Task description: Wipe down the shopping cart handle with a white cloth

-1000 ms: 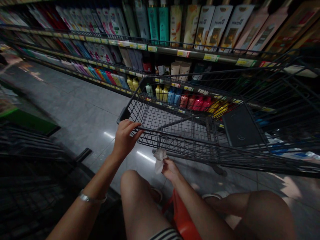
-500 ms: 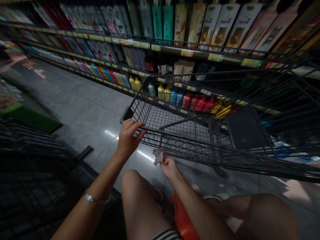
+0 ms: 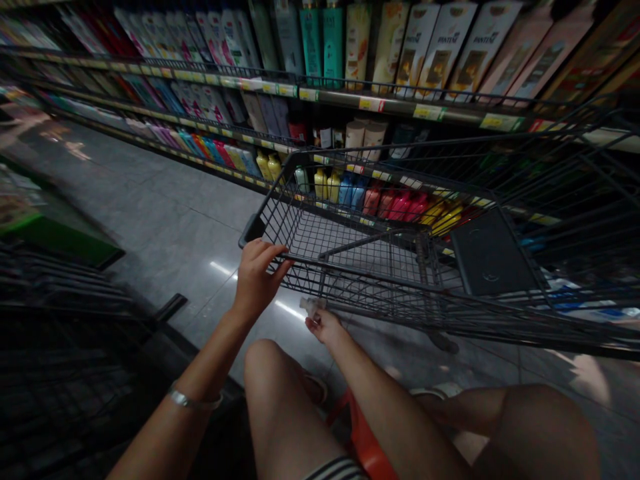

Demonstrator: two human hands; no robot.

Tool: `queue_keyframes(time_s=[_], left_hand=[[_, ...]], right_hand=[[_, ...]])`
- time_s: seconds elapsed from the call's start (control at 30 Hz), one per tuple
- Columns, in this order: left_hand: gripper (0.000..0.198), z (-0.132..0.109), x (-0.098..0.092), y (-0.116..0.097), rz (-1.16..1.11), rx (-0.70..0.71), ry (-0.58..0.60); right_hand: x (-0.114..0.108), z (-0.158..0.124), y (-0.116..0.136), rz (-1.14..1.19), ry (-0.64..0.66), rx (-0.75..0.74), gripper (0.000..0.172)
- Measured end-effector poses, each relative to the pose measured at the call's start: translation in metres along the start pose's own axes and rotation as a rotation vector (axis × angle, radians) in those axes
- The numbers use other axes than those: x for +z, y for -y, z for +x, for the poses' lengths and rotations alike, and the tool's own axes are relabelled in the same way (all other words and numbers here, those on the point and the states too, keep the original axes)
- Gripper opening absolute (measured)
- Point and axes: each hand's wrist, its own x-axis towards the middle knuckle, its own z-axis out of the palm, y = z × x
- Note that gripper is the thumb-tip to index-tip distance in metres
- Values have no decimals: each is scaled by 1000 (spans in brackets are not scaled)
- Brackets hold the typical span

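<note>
Following the near side of the shopping cart (image 3: 370, 273), we find the left hand (image 3: 255, 272) with its fingers pinching the top rail by the cart's front corner. Below that rail, the right hand (image 3: 323, 325) has its fingers curled about a pale cloth (image 3: 311, 306), which lies at the front end of the cart's lower bar (image 3: 375, 315); the exact set of its thumb we cannot tell.

We judge that the cloth could slip to the floor (image 3: 165, 207) beneath the cart if those fingers loosen, or snag on the wire edges. A hard push might roll the cart away on its wheel (image 3: 443, 343), since only the left hand steadies it; knuckles could then scrape the bar.

Counting, we note one cart, one cloth, two hands, one bracelet (image 3: 186, 399) and one red stool-like object (image 3: 367, 443) on the cart's near side. Beyond the cart, on the upper shelf, we count three white Pantene bottles (image 3: 447, 50) and two teal bottles (image 3: 333, 43); other bottles are too dim to number.
</note>
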Motion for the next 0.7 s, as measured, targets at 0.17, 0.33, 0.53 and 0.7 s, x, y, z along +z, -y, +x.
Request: queue_keyframes(time_s=[0.17,0.33,0.53,0.7], left_hand=[[9,0,0,-1,-8,-15,18],[10,-1,0,0,-6,8,1],[12,-1,0,1,1,27,7],[11,0,0,0,8,4,24]], right_hand=[[18,12,19,66,-20,16,30],[14,-7,32,158,35,-9,11],[-6,-39,29,200,44,13,11],[-12,-29,27,164,-38,66,9]])
